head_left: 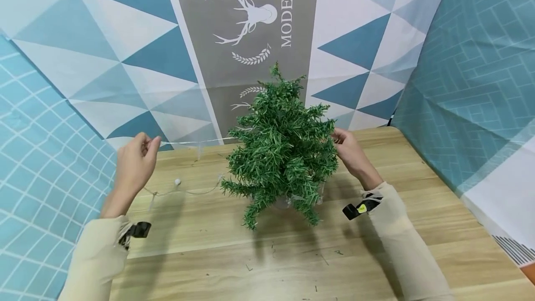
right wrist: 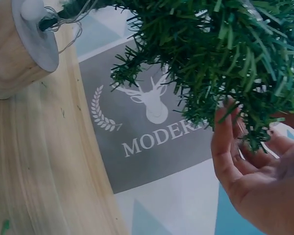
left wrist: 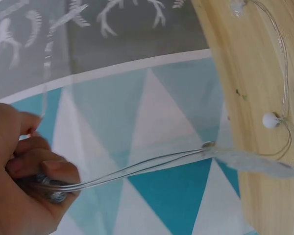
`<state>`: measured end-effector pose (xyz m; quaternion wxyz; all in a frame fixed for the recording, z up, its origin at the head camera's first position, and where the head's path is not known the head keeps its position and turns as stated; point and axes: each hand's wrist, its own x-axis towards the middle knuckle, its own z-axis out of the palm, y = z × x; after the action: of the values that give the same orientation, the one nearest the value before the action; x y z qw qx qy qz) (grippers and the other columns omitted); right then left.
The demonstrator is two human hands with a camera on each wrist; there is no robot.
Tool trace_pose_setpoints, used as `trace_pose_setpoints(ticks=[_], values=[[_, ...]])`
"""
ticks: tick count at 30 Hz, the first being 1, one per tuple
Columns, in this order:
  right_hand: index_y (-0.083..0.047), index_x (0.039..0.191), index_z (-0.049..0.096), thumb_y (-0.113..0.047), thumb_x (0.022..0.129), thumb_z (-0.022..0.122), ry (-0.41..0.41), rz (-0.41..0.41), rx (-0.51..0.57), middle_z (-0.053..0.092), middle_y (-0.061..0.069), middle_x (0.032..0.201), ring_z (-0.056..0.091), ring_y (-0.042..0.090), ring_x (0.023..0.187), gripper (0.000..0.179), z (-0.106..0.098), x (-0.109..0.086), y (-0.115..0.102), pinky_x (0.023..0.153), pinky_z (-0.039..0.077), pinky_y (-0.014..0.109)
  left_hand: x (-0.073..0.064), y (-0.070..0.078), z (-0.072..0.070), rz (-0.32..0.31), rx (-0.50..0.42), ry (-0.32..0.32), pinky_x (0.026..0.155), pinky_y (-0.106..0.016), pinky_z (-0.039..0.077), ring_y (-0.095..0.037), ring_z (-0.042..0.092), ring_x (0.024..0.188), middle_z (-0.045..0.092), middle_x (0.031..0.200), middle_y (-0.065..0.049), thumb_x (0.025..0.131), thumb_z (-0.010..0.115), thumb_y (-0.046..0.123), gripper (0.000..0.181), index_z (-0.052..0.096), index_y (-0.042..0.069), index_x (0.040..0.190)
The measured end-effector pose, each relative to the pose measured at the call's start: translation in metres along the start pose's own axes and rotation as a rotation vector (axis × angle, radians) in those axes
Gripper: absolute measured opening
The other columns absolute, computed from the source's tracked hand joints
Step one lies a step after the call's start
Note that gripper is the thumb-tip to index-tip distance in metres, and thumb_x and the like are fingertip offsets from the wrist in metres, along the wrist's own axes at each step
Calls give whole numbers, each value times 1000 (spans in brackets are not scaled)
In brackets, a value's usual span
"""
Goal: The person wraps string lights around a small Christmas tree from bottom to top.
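A small green artificial Christmas tree [head_left: 280, 147] stands upright on the table. My left hand [head_left: 138, 159] is raised to its left, fingers curled round a string of lights [head_left: 188, 142], whose stretch toward the tree is drawn straight. In the left wrist view, doubled thin wire [left wrist: 137, 166] trails from that hand, with a clear piece hanging on it. My right hand [right wrist: 259, 181] is at the tree's right side, fingers bent around a branch tip; foliage hides the fingertips, and I cannot tell whether they pinch anything.
More light wire with a white ball [head_left: 177, 182] lies left of the tree. The right wrist view shows the wood-look base [right wrist: 10, 58], with wire and another white ball [right wrist: 33, 10] at the trunk. Green needle scraps dot the table [head_left: 200, 264]. Patterned cloth walls [head_left: 355, 36] enclose it.
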<state>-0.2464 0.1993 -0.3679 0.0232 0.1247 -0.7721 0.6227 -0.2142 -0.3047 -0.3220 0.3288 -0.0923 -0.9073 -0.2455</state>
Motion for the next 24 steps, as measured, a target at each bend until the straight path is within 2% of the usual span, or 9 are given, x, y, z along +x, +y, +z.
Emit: trace_pose_setpoints(ticks=[1, 3, 5, 6, 7, 12, 15, 20, 24], values=[[23, 128, 37, 14, 85, 27, -19, 16, -10, 32, 34, 143, 36, 40, 126, 45, -1, -1, 0, 81, 38, 37, -5, 1, -5, -5, -9, -17, 46, -29, 24, -16, 29, 42, 40, 54, -5, 104, 53, 25, 33, 50, 5, 78], [20, 133, 33, 10, 89, 28, -49, 41, -3, 29, 34, 146, 34, 44, 129, 46, -4, -4, -1, 94, 43, 47, -14, 3, -15, -24, -36, -53, 47, -29, 24, -16, 29, 43, 39, 54, -5, 104, 53, 26, 33, 51, 6, 78], [8, 153, 19, 6, 95, 30, -64, 60, 9, 21, 29, 156, 26, 42, 142, 59, -7, -10, -2, 105, 38, 55, -24, 7, -26, -44, -54, -86, 48, -29, 26, -17, 30, 44, 39, 53, -5, 104, 54, 27, 33, 51, 7, 79], [4, 156, 12, 3, 98, 32, -63, 63, 4, 19, 27, 158, 24, 40, 144, 61, -9, -12, -2, 108, 36, 55, -28, 8, -31, -49, -61, -100, 49, -29, 26, -17, 31, 44, 39, 53, -4, 104, 55, 27, 33, 52, 7, 78], [3, 157, 14, 1, 101, 34, -57, 61, -7, 22, 26, 158, 29, 38, 142, 60, -10, -15, -2, 108, 39, 51, -32, 10, -36, -56, -71, -115, 49, -29, 26, -17, 31, 44, 39, 52, -4, 103, 55, 27, 33, 52, 7, 78], [1, 146, 43, -8, 105, 44, 14, -30, -150, 51, 24, 136, 57, 17, 108, 42, -13, -30, -6, 85, 52, 23, -48, 23, -62, -95, -98, -172, 49, -30, 26, -17, 31, 45, 37, 51, -1, 102, 59, 27, 31, 55, 10, 76], [-5, 136, 57, -14, 104, 52, 82, -112, -267, 64, 18, 120, 63, 13, 94, 34, -15, -42, -15, 78, 53, 19, -53, 39, -75, -85, -116, -203, 49, -30, 27, -16, 33, 46, 39, 51, 1, 101, 61, 26, 28, 58, 13, 76], [-8, 124, 66, -18, 102, 59, 259, -246, -393, 69, 11, 113, 65, 10, 97, 25, -18, -66, -46, 80, 50, 14, -61, 73, -83, -25, -153, -284, 47, -27, 29, -12, 35, 44, 41, 52, 5, 99, 65, 22, 27, 60, 21, 72], [-5, 116, 69, -11, 99, 61, 389, -370, -399, 70, 11, 110, 65, 7, 97, 20, -17, -88, -79, 83, 48, 13, -68, 96, -84, 29, -182, -297, 47, -25, 30, -7, 34, 43, 40, 51, 10, 96, 68, 16, 32, 57, 26, 68]])
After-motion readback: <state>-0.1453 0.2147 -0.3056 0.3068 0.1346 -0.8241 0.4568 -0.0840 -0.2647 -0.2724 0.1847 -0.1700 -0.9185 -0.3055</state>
